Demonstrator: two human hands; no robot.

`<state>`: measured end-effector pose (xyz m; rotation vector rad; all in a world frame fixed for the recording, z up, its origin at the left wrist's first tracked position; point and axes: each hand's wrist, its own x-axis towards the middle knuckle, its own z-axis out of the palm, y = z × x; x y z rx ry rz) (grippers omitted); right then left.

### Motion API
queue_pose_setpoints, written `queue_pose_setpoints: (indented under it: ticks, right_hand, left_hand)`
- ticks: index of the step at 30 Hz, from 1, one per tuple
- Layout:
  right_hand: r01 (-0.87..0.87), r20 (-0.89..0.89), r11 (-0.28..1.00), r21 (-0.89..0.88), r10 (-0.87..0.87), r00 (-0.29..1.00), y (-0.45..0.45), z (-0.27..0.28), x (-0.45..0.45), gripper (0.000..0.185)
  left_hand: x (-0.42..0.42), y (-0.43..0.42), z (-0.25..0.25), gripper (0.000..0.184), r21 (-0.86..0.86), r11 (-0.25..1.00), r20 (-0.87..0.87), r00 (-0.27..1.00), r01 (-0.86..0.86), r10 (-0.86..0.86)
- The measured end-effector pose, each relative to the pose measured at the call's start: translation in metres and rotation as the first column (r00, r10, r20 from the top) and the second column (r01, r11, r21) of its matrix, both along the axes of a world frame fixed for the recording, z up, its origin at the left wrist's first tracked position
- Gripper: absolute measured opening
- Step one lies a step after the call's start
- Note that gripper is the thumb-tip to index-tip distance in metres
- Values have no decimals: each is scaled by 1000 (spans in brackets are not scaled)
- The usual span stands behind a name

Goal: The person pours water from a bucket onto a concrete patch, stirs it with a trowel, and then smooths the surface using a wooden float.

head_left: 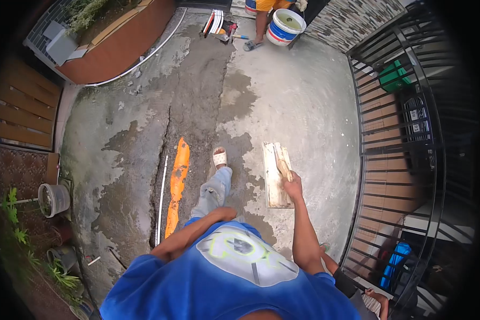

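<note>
My right hand [293,188] grips the handle of a pale wooden float [272,186], a flat board stained with cement. It is held over the concrete to the right of my legs. My left hand [228,214] is bent in against my body at the top of my jeans [213,192]; its fingers do not show clearly. Left of my sandalled foot [220,156], an orange strip [177,186] and a thin white pipe [161,197] lie along a strip of rough, dark cement [197,90].
Ahead, a person in orange shorts stands by a white bucket [286,26] of liquid. Tools and a striped bundle [217,25] lie nearby. A black metal fence [400,133] runs along the right. Potted plants [54,199] and a curved planter wall [122,45] line the left. Another person is at lower right.
</note>
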<state>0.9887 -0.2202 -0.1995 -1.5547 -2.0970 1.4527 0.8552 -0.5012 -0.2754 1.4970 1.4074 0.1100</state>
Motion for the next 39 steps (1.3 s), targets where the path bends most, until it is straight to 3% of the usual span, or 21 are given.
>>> queue_pose_setpoints:
  ticks: [2, 4, 6, 8, 11, 17, 19, 20, 22, 26, 27, 28, 29, 30, 32, 33, 34, 36, 37, 38, 39]
  right_hand:
    - [-97, 28, 995, -19, 98, 995, 34, -13, -44, 44]
    - [-269, 102, 960, 84, 260, 960, 73, -33, -75, 45]
    - [-280, 158, 960, 23, 273, 949, 91, -10, -106, 45]
    - [-206, 124, 973, -107, 219, 968, 110, 5, -140, 43]
    - [-237, -2, 971, -28, 237, 971, 137, 2, -173, 44]
    - [-220, -54, 957, -188, 214, 975, 168, 18, -246, 43]
    - [-298, -29, 947, -117, 297, 955, 180, 17, -266, 46]
    - [-342, 47, 938, -51, 345, 938, 180, 11, -273, 48]
    - [-462, 115, 885, 46, 455, 883, 173, 10, -291, 51]
    - [-669, 254, 743, -17, 650, 716, 156, 31, -325, 56]
    - [-712, 270, 701, -44, 694, 667, 153, 36, -329, 56]
    - [-754, 283, 653, -75, 739, 612, 149, 39, -331, 56]
    - [-803, 260, 588, -98, 794, 550, 146, 37, -332, 56]
    - [-850, 231, 513, -118, 847, 479, 143, 33, -331, 55]
    - [-937, 143, 333, -103, 937, 318, 129, 47, -330, 52]
    - [-968, 99, 212, -134, 975, 200, 121, 47, -325, 52]
    - [-985, 57, 86, -147, 995, 79, 117, 42, -324, 52]
    - [-967, -144, -41, 253, 986, -79, 112, -4, -302, 57]
    - [-945, -171, -208, 252, 952, -255, 117, 10, -310, 61]
    - [-938, -199, -227, 263, 938, -283, 119, 12, -312, 61]
    - [-946, -325, -30, 323, 935, -141, 120, 11, -304, 59]
  left_hand:
    - [-24, 56, 7, 34, -77, 996, 45, 998, -35, 39]
    - [-56, 96, 20, 34, -156, 986, 108, 992, -53, 71]
    - [-79, 122, 41, 37, -118, 970, 92, 970, -212, 223]
    - [-98, 139, 25, 39, -140, 961, 138, 957, -236, 255]
    - [-130, 161, 34, 40, -203, 926, 172, 920, -318, 353]
    - [-165, 189, 22, 59, -188, 855, 273, 810, -484, 519]
    - [-188, 209, 68, 75, -316, 479, 152, 455, -819, 877]
    - [-195, 217, 64, 75, -298, 502, 170, 472, -812, 865]
    - [-197, 223, 57, 78, -235, 320, 183, 281, -918, 942]
    - [-195, 233, 76, 82, -241, 236, 87, 221, -941, 971]
    - [-192, 236, 89, 77, -251, -66, 75, -87, -966, 993]
    - [-188, 238, 95, 73, -254, -364, 58, -390, -896, 919]
    - [-184, 239, 81, 62, -391, -502, 168, -596, -771, 785]
    - [-185, 244, 88, 62, -380, -528, 159, -616, -760, 772]
    - [-196, 256, 108, 55, -554, -624, 145, -802, -551, 579]
    - [-188, 254, 99, 52, -669, -546, 254, -846, -504, 469]
    - [-183, 257, 93, 49, -608, -662, 253, -897, -439, 362]
    - [-165, 252, 92, 40, -457, -836, 309, -936, -303, 170]
    - [-154, 246, 87, 40, -435, -857, 314, -939, -275, 142]
    - [-141, 233, 84, 37, -409, -899, 272, -961, -158, 45]
    - [-122, 217, 83, 34, -377, -925, 222, -974, -40, -48]
